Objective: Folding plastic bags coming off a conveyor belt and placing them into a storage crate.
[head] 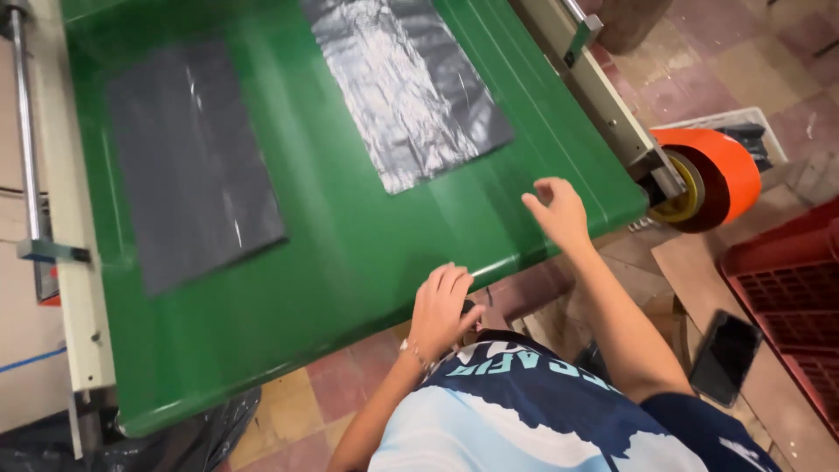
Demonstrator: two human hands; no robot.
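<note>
1. Curling loosely, the fingers (pixel 447 281) of your left hand (pixel 441 308) rested at the near rounded edge of the green surface (pixel 350 236); they gripped nothing, though a small dark object sat just under the fingertips and I could not tell what it was.
2. Your right hand (pixel 559 212) hovered over the near right corner of that surface, fingers half spread and empty.
3. Nearest that hand lay a shiny grey plastic bag (pixel 411 87), flat and apart from your fingers; a duller grey bag (pixel 192 157) lay well to its left.
4. You seemed to be between pickups, waiting at the edge; taking a bag would have called for a forward reach and a flat pinch on its near hem.
5. An orange roller (pixel 712 175) sat beyond the right corner.
</note>
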